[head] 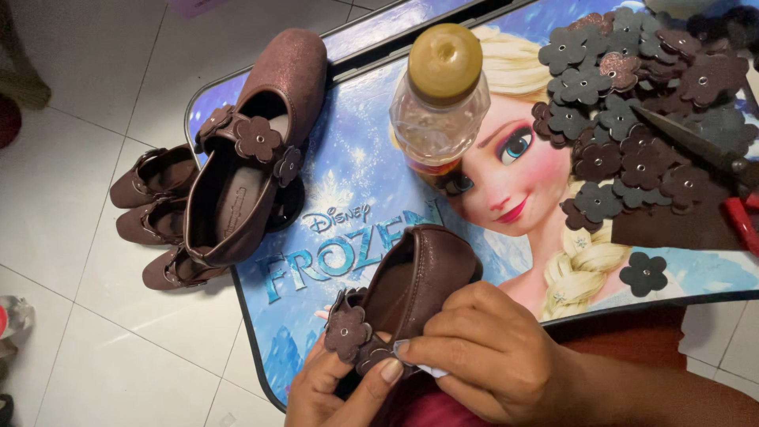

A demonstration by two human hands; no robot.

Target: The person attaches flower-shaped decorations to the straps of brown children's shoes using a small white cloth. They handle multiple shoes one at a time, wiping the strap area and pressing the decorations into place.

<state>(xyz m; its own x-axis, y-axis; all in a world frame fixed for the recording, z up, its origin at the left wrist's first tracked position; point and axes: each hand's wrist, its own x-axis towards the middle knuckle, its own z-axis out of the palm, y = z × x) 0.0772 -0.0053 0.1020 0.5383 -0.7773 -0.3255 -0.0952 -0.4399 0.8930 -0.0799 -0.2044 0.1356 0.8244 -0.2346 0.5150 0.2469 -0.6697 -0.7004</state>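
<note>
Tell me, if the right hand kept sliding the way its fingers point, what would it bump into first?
The right hand points left, at the strap of the small brown shoe it touches. First it would meet the flower trims, then probably the left hand; depth is uncertain.

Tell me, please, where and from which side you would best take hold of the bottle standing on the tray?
Grip the bottle around its clear body just under the yellow-brown cap, coming from the left, I would judge. It stands upright, its round body suits a wrap-around hold, and the tray is bare on that side, while flower cut-outs and scissors crowd the right.
</note>
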